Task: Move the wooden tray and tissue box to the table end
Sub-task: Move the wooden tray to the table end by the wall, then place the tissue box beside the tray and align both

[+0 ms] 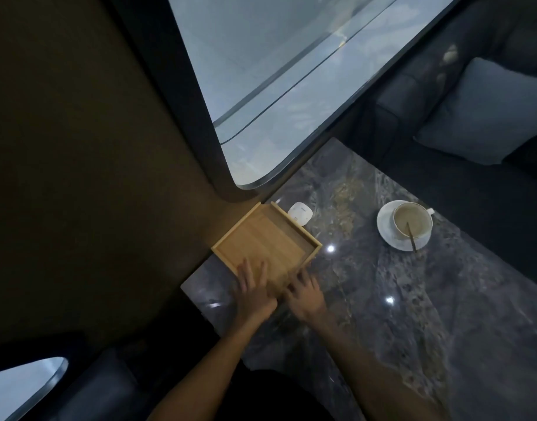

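The square wooden tray (270, 238) lies empty at the table's far left end, with its back corner against the brown wall. My left hand (253, 287) reaches over the tray's near rim, fingers spread on the tray floor. My right hand (305, 294) curls around the near right rim beside it. Both hands meet at the tray's near corner. Just behind the tray's far right side sits a small white rounded item (300, 214); I cannot tell whether it is the tissue box.
On the dark marble table (382, 299), a white cup (411, 221) with a spoon stands on a saucer (385, 229) at the right. Behind the table are a curved window (276, 71) and a dark sofa with a grey cushion (486, 110).
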